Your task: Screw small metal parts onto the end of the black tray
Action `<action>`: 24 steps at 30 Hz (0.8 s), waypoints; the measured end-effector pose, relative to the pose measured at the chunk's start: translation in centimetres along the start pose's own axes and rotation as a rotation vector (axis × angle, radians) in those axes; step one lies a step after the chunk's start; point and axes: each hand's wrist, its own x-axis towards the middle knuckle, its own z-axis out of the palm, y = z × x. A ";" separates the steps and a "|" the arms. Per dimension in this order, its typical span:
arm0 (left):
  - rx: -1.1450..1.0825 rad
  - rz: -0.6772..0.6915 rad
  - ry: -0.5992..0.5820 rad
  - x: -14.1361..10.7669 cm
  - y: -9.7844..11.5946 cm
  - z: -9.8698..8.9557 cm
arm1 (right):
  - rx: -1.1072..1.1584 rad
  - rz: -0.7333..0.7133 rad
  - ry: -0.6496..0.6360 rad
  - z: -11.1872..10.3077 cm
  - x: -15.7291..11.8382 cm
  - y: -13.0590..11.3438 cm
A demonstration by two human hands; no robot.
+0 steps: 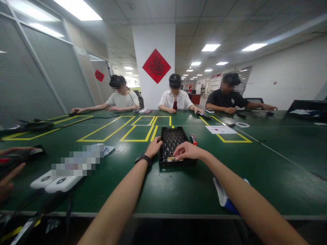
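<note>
Black tray on green worktop, small parts inside. Left hand at tray's left wall, fingers loosely curled against it. Right hand over near right part of tray, fingers bent, fingertips close together by yellowish piece at near end; cannot tell if gripped. Screwdriver just right of tray. White paper farther right. Three people across worktop.

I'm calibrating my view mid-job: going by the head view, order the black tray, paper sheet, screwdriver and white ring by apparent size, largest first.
1. Black tray
2. Paper sheet
3. Screwdriver and white ring: too alike to rank
</note>
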 end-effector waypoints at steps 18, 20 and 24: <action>0.090 0.065 -0.025 0.0 0.3 0.2 | -0.360 -0.107 0.087 1.1 0.0 -0.5; 0.086 0.072 -0.028 -0.1 0.4 0.2 | -0.354 -0.121 0.086 1.1 0.0 -0.5; 0.083 0.061 -0.024 -0.1 0.4 0.2 | -0.313 -0.150 0.075 1.2 0.0 -0.6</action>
